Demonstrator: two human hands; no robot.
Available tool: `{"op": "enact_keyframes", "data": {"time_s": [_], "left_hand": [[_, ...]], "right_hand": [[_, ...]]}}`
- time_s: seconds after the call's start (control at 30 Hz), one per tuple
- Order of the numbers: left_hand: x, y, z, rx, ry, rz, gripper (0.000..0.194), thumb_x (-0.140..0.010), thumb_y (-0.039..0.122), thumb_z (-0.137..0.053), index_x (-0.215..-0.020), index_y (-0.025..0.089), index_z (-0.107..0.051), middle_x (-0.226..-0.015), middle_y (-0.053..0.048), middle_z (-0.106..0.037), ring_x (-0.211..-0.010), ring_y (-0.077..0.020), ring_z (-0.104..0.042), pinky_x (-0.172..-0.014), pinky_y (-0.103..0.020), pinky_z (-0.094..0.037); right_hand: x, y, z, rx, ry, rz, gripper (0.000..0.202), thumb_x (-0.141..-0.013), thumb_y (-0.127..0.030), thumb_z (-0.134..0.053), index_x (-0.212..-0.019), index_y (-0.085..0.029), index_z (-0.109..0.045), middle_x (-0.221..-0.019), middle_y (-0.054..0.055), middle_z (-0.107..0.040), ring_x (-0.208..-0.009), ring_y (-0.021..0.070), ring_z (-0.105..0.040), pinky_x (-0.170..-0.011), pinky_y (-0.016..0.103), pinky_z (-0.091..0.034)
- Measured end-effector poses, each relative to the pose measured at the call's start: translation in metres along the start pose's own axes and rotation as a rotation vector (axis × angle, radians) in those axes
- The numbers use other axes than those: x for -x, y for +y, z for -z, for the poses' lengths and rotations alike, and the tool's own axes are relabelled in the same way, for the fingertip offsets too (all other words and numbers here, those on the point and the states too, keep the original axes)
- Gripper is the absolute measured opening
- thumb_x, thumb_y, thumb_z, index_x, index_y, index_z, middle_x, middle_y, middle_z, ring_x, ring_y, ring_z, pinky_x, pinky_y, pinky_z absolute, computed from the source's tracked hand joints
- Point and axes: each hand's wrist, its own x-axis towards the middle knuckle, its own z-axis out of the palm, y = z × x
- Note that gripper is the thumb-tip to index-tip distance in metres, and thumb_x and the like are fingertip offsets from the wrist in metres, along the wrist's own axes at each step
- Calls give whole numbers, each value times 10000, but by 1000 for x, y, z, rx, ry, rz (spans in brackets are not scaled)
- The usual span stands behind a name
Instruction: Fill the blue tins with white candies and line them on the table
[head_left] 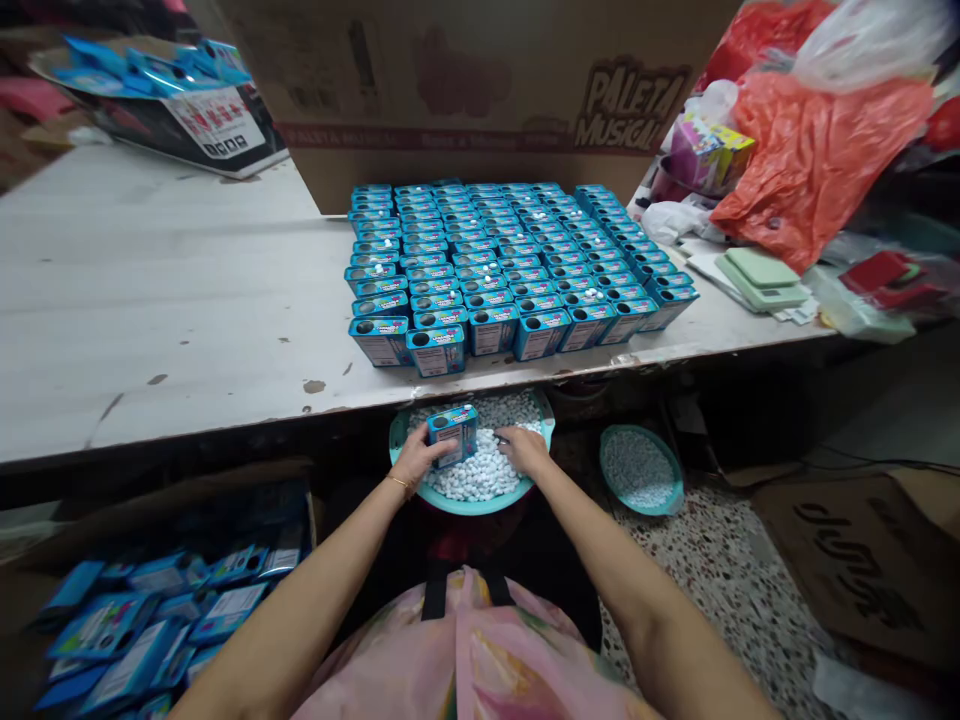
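Blue rectangular box with a dark round opening on top (453, 438): upright over the round turquoise plastic basin (469, 507), above its small white pellets (480, 482).
Left hand (417, 460): you pinch the box at its left side, thumb across its near face.
Right hand (528, 452): your fingers are down at the pellets, right of the box and apart from it; whether they pinch any, I cannot tell.
White worn table (187, 320): beyond the basin, bearing packed rows of similar blue boxes (491, 275), a few pellets on their tops.
Brown cardboard carton printed "PALETA MUSICAL" (465, 90): behind those rows.
Second turquoise basin (670, 503): on the speckled floor (720, 560) to your right, holding white pellets.
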Motion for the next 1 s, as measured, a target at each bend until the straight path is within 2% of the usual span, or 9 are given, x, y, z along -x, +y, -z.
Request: {"op": "enact_keyframes", "data": {"time_s": [0.07,0.17,0.27,0.37,0.5,0.63,0.83,1.0], "left_hand": [[5,6,2,48,-17,15,569,-514,383,-725,-987,110,-569,-953,-110,-640,-867,-240,-595,-811,-411,-454],[17,16,19,72,-3,-5,573,-533,360,-723,-1018,108,-550,-968,-108,-635,-880,-240,-592,-819,-409,-451],[27,22,42,-43,42,-78,533,-541,343,-720,-999,123,-558,-949,-87,-639,-863,-227,-588,-839,-406,-437],[30,25,56,-225,49,-160,505,-546,355,-706,-983,142,-571,-931,-64,-639,-855,-220,-576,-862,-403,-419],[28,25,51,-360,7,-252,497,-575,357,-666,-1015,147,-566,-941,-54,-624,-880,-219,-562,-873,-380,-407],[20,22,37,-465,-39,-313,485,-589,306,-641,-1042,151,-560,-972,-57,-610,-918,-219,-551,-881,-358,-395],[12,14,32,-603,-36,-336,496,-615,324,-605,-1079,160,-541,-965,-48,-604,-899,-204,-555,-852,-329,-410],[12,13,32,-587,-43,-345,483,-600,291,-611,-1066,179,-555,-956,-33,-611,-877,-199,-559,-826,-319,-420]], "right_hand": [[-2,7,-2,-82,8,8,355,-786,-342,-484,-1137,-308,-530,-1148,-16,-581,-1034,174,-530,-845,259,-405],[0,20,1,-287,41,50,368,-746,-337,-543,-1110,-284,-559,-1136,-12,-592,-1036,169,-529,-867,269,-404],[4,26,13,-410,62,91,362,-725,-294,-568,-1086,-266,-581,-1110,3,-608,-1030,179,-535,-874,295,-407],[10,27,36,-435,70,143,362,-718,-294,-574,-1078,-261,-588,-1090,6,-620,-1020,182,-542,-871,302,-410],[19,18,78,-370,75,232,356,-717,-320,-574,-1070,-280,-593,-1099,-6,-615,-1031,188,-535,-876,309,-403],[24,-7,111,-210,30,292,356,-723,-368,-562,-1073,-310,-590,-1066,-13,-630,-1010,194,-546,-835,289,-412],[28,-49,138,192,-1,314,335,-751,-395,-508,-1075,-352,-580,-1018,6,-647,-969,217,-559,-784,297,-399],[28,-77,152,378,-32,331,291,-766,-325,-463,-1008,-299,-621,-960,64,-652,-915,238,-572,-740,326,-403]]}}
